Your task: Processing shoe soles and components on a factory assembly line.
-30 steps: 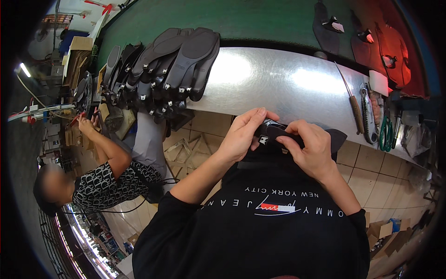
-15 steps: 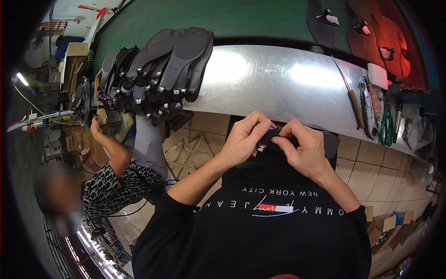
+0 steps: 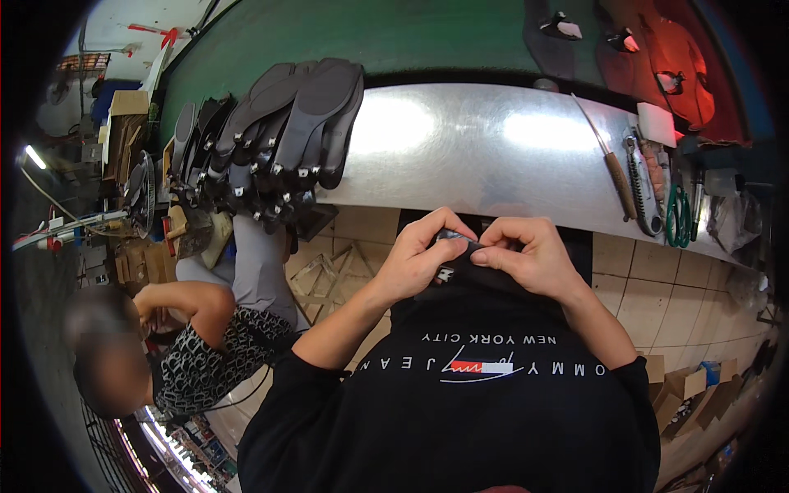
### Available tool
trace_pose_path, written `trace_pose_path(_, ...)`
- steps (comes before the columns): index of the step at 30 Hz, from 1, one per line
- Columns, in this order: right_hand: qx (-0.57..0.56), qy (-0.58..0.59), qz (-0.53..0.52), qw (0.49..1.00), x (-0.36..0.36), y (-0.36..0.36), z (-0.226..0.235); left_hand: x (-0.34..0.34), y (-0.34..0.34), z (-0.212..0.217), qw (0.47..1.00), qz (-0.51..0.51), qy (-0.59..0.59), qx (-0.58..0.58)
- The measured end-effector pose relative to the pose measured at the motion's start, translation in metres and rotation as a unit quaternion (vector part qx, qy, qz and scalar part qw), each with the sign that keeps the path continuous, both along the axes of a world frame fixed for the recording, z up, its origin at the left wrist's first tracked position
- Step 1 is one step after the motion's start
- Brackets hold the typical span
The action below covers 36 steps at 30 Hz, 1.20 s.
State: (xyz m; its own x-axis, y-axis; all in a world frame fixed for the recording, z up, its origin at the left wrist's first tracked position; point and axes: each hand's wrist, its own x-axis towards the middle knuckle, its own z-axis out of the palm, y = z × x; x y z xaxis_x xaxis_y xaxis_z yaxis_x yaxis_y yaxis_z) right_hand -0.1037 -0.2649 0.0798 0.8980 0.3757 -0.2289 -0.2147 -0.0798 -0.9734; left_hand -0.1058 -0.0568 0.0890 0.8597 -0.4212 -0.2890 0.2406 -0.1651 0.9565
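Note:
Close to my body, at the front edge of the bench, both hands pinch a black sandal [image 3: 498,276]. My left hand [image 3: 417,256] has thumb and forefinger closed on its strap, with a small silvery metal ornament [image 3: 445,274] just below them. Facing it, my right hand [image 3: 530,256] grips the same strap between thumb and bent fingers. Much of the sandal is lost against my black shirt and behind my hands. To the left on the bench lies a pile of dark grey sandals [image 3: 322,99], soles up, with similar metal ornaments at their near ends.
On the metal bench [image 3: 460,177], at right, lie a wooden-handled awl [image 3: 618,185], a utility knife [image 3: 643,189] and green-handled scissors [image 3: 678,215]. More sandals [image 3: 674,78] lie on the green belt [image 3: 460,41], some under red light. A co-worker [image 3: 201,345] sits at left.
My hands have drawn slightly closer together on the strap, and the ornament has shifted a little left and down. The co-worker's raised arm has come back toward the head.

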Motion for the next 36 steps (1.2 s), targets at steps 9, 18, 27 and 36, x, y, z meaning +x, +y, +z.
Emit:
trace_pose_path(9, -0.184, -0.356, -0.307, 0.863, 0.063, -0.057, 0.006, 0.005, 0.052, -0.020, 0.861, 0.276, 0.293, -0.311)
trace_pose_path(18, -0.424, -0.348, -0.211, 0.809, 0.047, -0.076, -0.053, 0.018, 0.052, -0.053, 0.700, 0.325, 0.359, -0.526)
trace_pose_path(27, 0.052, 0.015, 0.007, 0.999, -0.012, 0.036, -0.006, 0.018, 0.012, -0.029, 0.708, 0.346, 0.403, -0.466)
trace_pose_path(36, -0.004, -0.130, -0.010, 0.992, -0.007, 0.037, -0.036, 0.007, -0.007, -0.036, 0.701, 0.344, 0.417, -0.466)
